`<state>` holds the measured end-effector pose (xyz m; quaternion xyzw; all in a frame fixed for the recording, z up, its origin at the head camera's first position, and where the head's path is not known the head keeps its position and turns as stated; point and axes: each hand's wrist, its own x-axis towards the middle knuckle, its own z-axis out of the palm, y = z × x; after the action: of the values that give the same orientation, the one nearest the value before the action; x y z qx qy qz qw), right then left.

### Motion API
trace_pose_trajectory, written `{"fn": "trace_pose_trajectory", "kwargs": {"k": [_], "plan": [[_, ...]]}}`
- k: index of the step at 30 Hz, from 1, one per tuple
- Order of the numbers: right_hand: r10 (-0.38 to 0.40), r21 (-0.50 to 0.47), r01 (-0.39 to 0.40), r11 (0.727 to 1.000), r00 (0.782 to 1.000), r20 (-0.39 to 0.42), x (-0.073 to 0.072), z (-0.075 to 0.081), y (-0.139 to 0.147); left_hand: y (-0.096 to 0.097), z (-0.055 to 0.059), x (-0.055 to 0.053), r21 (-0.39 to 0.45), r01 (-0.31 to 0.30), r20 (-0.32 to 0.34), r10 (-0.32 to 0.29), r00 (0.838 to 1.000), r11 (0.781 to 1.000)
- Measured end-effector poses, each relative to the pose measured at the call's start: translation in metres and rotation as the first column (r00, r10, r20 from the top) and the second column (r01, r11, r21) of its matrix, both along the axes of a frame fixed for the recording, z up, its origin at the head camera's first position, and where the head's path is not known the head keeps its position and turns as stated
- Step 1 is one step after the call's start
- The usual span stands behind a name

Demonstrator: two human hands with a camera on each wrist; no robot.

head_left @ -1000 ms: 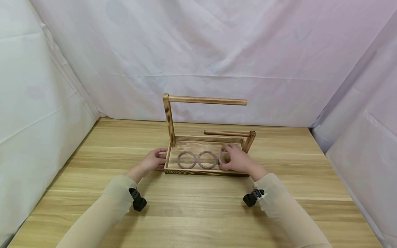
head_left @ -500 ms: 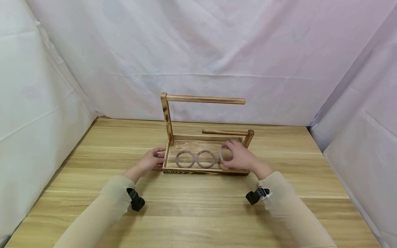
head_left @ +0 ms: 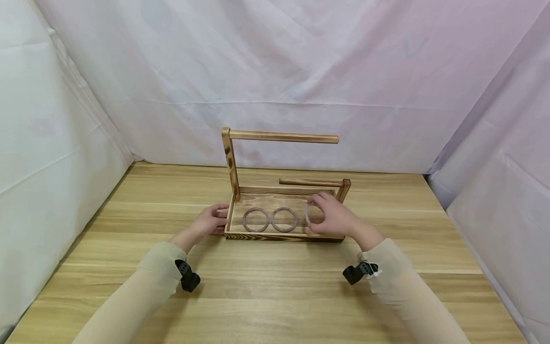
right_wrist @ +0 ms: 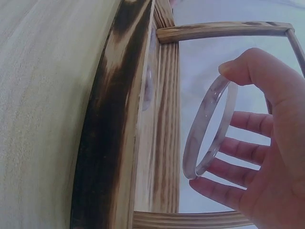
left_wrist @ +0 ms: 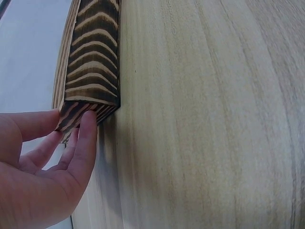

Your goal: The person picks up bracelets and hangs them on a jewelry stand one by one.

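Observation:
My right hand (head_left: 335, 217) holds a pale, translucent, marbled bangle (right_wrist: 207, 126) between thumb and fingertips. The right wrist view shows this ring standing tilted, lifted above the right part of a wooden tray (head_left: 275, 236). Two similar bangles, a left one (head_left: 245, 224) and a middle one (head_left: 296, 220), lie flat side by side inside the tray. At the tray's left end is my left hand (head_left: 208, 222), its fingertips against the outside of the end wall. In the left wrist view that end shows dark striped grain (left_wrist: 93, 57), with thumb and fingers touching it.
A tall wooden post (head_left: 231, 165) at the tray's left carries a long horizontal bar (head_left: 283, 137). On the right, a shorter post (head_left: 343, 191) bears a lower bar (head_left: 309, 183) pointing left. White cloth (head_left: 275, 62) hangs behind the wooden table (head_left: 266, 306).
My right hand has lifted the right bangle up and slightly right, apart from the middle one. The left hand stays at the tray's end. The head view has shifted a little.

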<state>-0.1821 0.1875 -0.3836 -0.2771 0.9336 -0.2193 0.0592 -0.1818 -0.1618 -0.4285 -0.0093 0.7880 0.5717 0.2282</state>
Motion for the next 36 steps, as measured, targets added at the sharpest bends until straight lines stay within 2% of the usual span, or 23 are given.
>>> {"fn": "trace_pose_trajectory", "kwargs": {"k": [13,26,36], "plan": [[0.016,-0.027,-0.016,1.000,1.000,0.014,0.006,0.012,0.004,0.000,0.002,0.001,-0.005,0.003,0.004,-0.003,1.000,1.000],[0.006,-0.096,-0.001,0.995,0.999,0.048,0.012,0.027,0.007,0.001,0.001,0.001,-0.016,0.006,-0.004,-0.006,1.000,1.000],[0.005,-0.111,0.000,0.994,0.999,0.042,0.013,0.034,0.008,0.001,0.000,0.001,-0.019,0.007,-0.004,-0.007,1.000,1.000]]}}
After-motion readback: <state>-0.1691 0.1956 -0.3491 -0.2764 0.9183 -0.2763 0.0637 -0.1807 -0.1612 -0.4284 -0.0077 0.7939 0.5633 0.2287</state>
